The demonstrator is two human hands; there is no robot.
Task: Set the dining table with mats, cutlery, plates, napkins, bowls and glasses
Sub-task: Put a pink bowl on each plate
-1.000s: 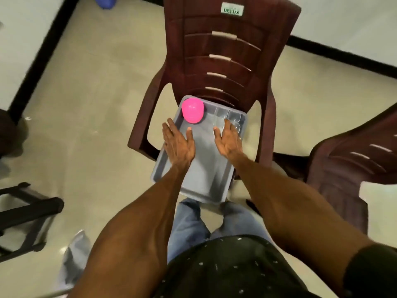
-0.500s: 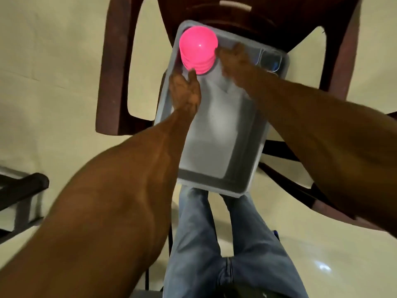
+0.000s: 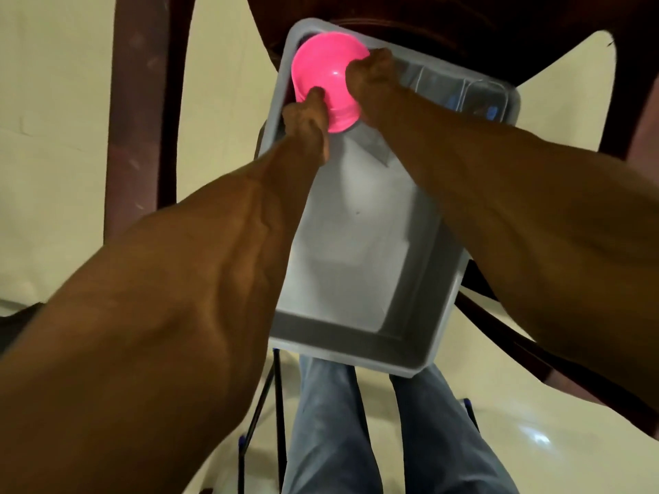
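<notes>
A grey plastic tray rests on the seat of a dark brown plastic chair. In its far left corner stands a stack of pink bowls, upside down. My left hand grips the stack from the near left side. My right hand grips it from the right, fingers curled round the rim. Clear glasses lie in the tray's far right corner, partly hidden by my right forearm. The rest of the tray's floor is bare.
The chair's armrests flank the tray on both sides. Cream floor tiles lie all around. My legs in blue jeans stand just below the tray's near edge. A dark object sits at the left edge of view.
The view has dropped closer to the tray. Both hands moved from the tray's floor up to the pink bowls and closed round the stack.
</notes>
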